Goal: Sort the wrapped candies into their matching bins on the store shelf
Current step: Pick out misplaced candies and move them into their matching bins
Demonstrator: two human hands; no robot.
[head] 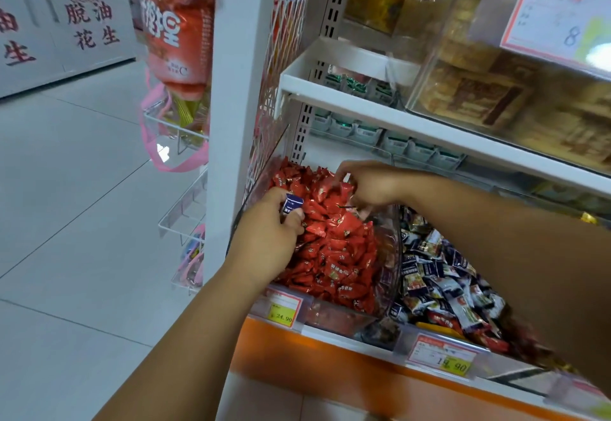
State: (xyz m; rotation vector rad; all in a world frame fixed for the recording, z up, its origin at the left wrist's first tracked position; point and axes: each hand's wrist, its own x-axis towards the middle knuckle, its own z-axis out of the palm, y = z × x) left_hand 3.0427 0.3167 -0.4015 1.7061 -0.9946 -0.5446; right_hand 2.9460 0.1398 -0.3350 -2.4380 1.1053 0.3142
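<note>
Left hand [264, 232]: bare; short, rounded fingers, fine detail blurred.
Right hand [370, 185]: bare; knuckles show only faintly.
Left forearm [185, 338]: bare and smooth from the wrist to the near edge.
Right forearm [512, 255]: bare and smooth, looming broad at the near right.

The blue candy [292, 205] in my left hand [267, 232] has white print. Under both hands I see red candies [334, 255] with small white marks. Below my right hand [367, 185] the dark candies [446, 285] are navy and black, some with red or yellow patches. Just nearer me than the left hand, a tag [281, 309] is yellow framed in red, above an orange strip [291, 344].
</note>
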